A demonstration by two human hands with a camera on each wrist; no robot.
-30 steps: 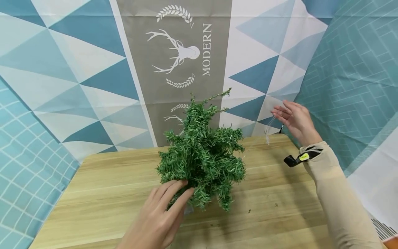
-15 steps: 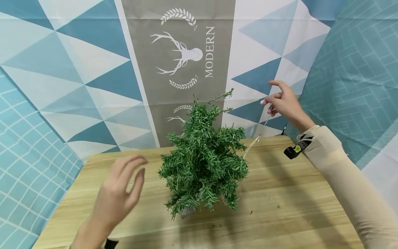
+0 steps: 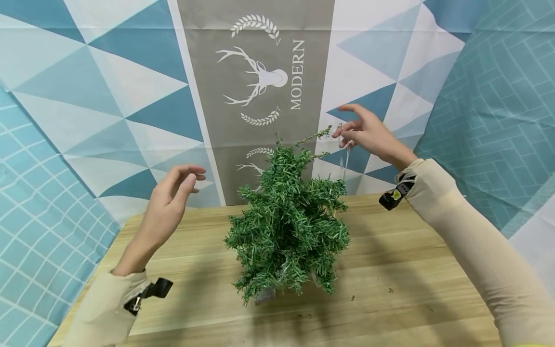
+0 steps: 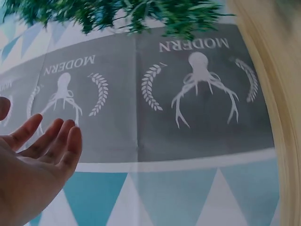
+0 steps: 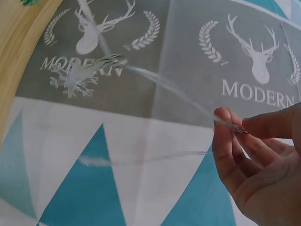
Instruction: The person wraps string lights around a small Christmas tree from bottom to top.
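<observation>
A small green artificial Christmas tree [image 3: 288, 226] stands upright on the wooden table. To its upper right, my right hand [image 3: 366, 132] pinches a thin clear snowflake string light [image 5: 171, 87] between thumb and fingertips. The wire runs from the fingers down to the tree's right side. In the right wrist view a clear snowflake piece [image 5: 73, 80] hangs on it, and another strand trails below the fingers. My left hand [image 3: 166, 202] is raised in the air left of the tree, fingers relaxed, holding nothing; its palm shows in the left wrist view. The tree's base is mostly hidden by branches.
A patterned cloth [image 3: 256, 140] with deer prints hangs right behind the table [image 3: 191, 284]. Tiled-pattern sheets [image 3: 39, 202] close off both sides. A few green bits [image 3: 353, 298] lie on the wood in front of the tree.
My left hand has let go of the lower left branches and risen to the left. The right hand has moved leftward toward the treetop, drawing the string light with it.
</observation>
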